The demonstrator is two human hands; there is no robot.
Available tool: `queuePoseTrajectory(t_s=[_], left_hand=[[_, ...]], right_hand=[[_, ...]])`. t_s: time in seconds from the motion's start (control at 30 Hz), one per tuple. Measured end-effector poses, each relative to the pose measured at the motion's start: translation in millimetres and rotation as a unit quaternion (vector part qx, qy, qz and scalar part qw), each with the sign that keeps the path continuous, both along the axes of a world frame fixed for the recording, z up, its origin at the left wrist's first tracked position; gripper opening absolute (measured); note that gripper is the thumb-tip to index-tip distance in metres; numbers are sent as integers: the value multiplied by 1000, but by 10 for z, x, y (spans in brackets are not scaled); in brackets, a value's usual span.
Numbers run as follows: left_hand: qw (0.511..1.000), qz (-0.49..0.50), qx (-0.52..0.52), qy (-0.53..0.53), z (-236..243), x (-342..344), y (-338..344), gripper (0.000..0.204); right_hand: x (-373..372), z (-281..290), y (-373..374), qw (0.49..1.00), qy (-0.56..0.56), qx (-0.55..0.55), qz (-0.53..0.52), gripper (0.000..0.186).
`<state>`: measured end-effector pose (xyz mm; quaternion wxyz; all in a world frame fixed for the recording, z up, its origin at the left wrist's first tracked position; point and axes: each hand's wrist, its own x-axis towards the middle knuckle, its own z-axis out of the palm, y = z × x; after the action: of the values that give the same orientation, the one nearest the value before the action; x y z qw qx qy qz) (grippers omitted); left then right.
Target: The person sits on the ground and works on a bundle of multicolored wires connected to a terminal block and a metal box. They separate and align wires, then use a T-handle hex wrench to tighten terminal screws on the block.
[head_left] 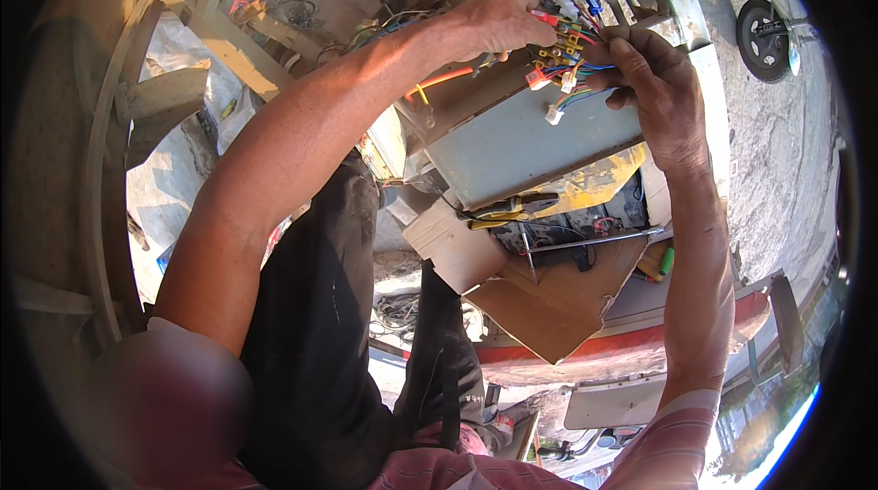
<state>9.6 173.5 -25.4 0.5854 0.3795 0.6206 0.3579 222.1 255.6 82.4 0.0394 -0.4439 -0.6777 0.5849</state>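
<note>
Grey concrete ground (777, 156) spreads along the right side, with open room past the whitish metal rail (713, 92) that edges the work; the black-tyred wheel (758, 43) there belongs to a vehicle cut off by the dark rim. The flat blue-grey metal panel (530, 138) offers bare room up to its straight near edge; its far part is hard to make out beneath hands and wires. Nearer the body, the open brown cardboard box (558, 307) has spread flaps, and its shadowed contents are partly covered.

The right hand (654, 87) closes its grip on the multicoloured wire bundle (569, 55), which lies between both hands beyond the panel; its fingertips are partly hidden. The left hand (503, 23) bends its fingers against the bundle's far side, but whether that grip pinches anything cannot be told. Smallest, a white plastic connector (554, 114) dangles over the panel.
</note>
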Motion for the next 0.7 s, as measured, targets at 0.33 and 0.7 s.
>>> queuePoseTrajectory(t_s=[0.33, 0.7], left_hand=[[1000, -13, -13, -14, 20, -8, -11, 29], [999, 11, -1, -48, -111, -9, 9, 34]], right_hand=[[-182, -278, -9, 928, -26, 350, 124, 27], [-213, -439, -78, 883, -86, 426, 176, 15]])
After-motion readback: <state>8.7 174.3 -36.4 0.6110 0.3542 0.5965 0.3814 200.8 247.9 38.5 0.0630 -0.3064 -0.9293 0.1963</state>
